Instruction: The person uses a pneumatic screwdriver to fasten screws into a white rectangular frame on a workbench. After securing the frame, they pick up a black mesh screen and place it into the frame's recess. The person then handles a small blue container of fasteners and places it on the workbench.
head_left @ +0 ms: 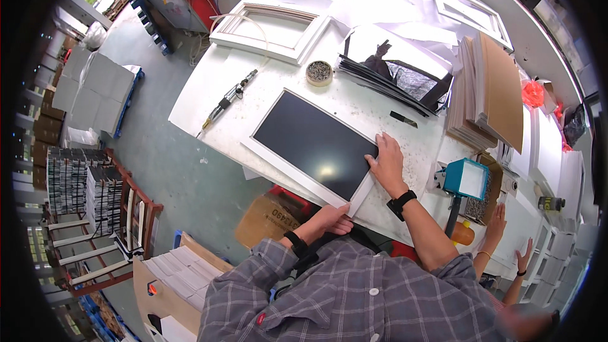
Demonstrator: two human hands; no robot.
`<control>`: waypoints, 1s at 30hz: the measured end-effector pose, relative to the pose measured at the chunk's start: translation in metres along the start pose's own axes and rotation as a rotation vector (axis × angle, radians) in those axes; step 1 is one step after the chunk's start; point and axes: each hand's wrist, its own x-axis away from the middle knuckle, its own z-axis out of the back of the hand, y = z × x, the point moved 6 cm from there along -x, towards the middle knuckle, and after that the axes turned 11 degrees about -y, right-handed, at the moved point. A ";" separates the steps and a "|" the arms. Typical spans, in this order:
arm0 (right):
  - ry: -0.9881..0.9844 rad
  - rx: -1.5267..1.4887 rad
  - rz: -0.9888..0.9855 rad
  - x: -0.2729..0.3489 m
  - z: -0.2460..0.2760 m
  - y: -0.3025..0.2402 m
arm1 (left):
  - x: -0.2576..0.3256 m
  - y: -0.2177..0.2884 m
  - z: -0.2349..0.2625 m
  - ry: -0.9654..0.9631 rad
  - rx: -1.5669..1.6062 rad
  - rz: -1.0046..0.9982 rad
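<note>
A white picture-type frame (278, 163) around a dark, glossy rectangular panel (313, 142) lies tilted across the white worktable's near edge. My left hand (330, 219) is closed on the frame's near corner, thumb on top and the other fingers partly hidden below. My right hand (388, 163) grips the right side of the frame, its thumb at the panel's edge and its fingers along the outer border. Beyond the panel stands a small round tub of tiny metal pieces (319, 73). A power screwdriver (229, 99) with a cable lies to the left.
An empty white frame (271, 30) lies at the back. Black sheets (386, 82) and brown boards (472, 88) stack on the right, near a teal-rimmed lamp-like device (465, 178). Another person's hands (497, 223) show at lower right. A cardboard box (269, 220) sits below the table.
</note>
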 end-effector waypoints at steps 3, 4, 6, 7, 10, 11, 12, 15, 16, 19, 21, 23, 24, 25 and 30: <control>-0.036 0.026 -0.010 0.003 -0.003 0.004 | 0.032 0.039 0.020 0.116 -0.451 -0.082; -0.048 0.076 -0.028 0.004 -0.002 0.003 | 0.055 0.076 0.030 0.347 -0.757 -0.326; -0.083 0.178 -0.045 0.003 0.003 -0.013 | 0.095 0.137 0.057 0.731 -1.210 -0.746; -0.121 0.188 -0.006 0.003 0.003 -0.024 | 0.104 0.159 0.079 0.878 -1.366 -0.919; -0.214 0.192 0.107 0.006 -0.006 -0.045 | 0.091 0.202 0.147 0.888 -1.645 -0.710; -0.235 0.166 0.111 0.007 -0.012 -0.046 | 0.086 0.213 0.161 0.842 -1.713 -0.650; -0.259 0.139 0.110 0.008 -0.014 -0.047 | 0.080 0.221 0.169 0.786 -1.781 -0.589; -0.346 0.139 0.085 0.010 -0.020 -0.049 | 0.069 0.225 0.181 0.645 -1.866 -0.473; -0.380 0.151 0.070 0.010 -0.021 -0.049 | 0.066 0.226 0.181 0.589 -1.890 -0.500; -0.374 0.158 0.079 0.005 -0.025 -0.051 | 0.065 0.237 0.180 0.523 -1.870 -0.515; -0.320 0.129 0.066 0.006 -0.022 -0.046 | 0.057 0.236 0.193 0.507 -1.842 -0.577; -0.323 0.109 0.062 0.002 -0.021 -0.045 | 0.057 0.239 0.192 0.490 -1.782 -0.551; -0.317 0.074 0.056 0.001 -0.022 -0.041 | 0.057 0.241 0.191 0.487 -1.782 -0.554; -0.327 0.046 0.057 0.001 -0.016 -0.043 | 0.058 0.238 0.194 0.498 -1.777 -0.536; 0.002 -0.349 0.039 0.055 0.063 -0.053 | 0.051 0.248 0.137 0.508 -1.775 -0.604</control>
